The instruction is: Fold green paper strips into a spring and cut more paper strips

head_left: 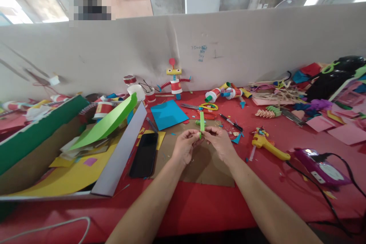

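Observation:
Both hands meet over a brown cardboard sheet (194,171) and pinch a narrow light-green paper strip (202,121) between them. My left hand (185,146) is closed, its thumb and fingers at the strip's lower end. My right hand (219,143) pinches the same end from the other side. The strip's free part stands upright above the fingertips, and a small bit of green shows below it. Just behind the hands, a small green folded paper piece (198,122) lies on the cardboard. How the strip is bent inside the fingers is hidden.
A black phone (144,155), blue paper (169,114) and an open box (120,156) lie left. Behind are yellow-handled scissors (208,107), a pen (231,122) and a paper-cup robot figure (175,86). Right stand a yellow glue gun (268,146) and a purple power strip (323,167) with cords.

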The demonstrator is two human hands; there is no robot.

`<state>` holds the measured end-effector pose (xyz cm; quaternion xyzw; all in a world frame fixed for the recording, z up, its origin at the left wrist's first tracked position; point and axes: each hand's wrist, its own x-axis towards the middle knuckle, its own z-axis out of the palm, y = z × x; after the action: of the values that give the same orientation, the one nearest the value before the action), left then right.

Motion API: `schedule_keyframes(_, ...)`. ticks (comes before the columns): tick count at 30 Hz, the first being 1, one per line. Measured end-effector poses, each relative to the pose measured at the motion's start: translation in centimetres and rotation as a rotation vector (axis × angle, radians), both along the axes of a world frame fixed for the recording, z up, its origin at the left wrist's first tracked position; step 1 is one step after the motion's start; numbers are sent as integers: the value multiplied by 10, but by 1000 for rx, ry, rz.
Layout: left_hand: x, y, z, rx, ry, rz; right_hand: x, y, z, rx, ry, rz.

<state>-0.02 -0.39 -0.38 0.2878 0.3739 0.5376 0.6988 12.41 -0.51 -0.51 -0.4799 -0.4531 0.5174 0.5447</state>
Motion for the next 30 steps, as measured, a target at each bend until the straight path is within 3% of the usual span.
schedule_keyframes(14,-6,6,0,23,65,-60,0,0,-3,21,-5,11)
schedule_keyframes(26,-9,8,1,28,38,-74,2,1,1,-139,315,86)
schedule_keyframes(30,-7,7,2,34,3,-25,1,1,1,-111,337,56)
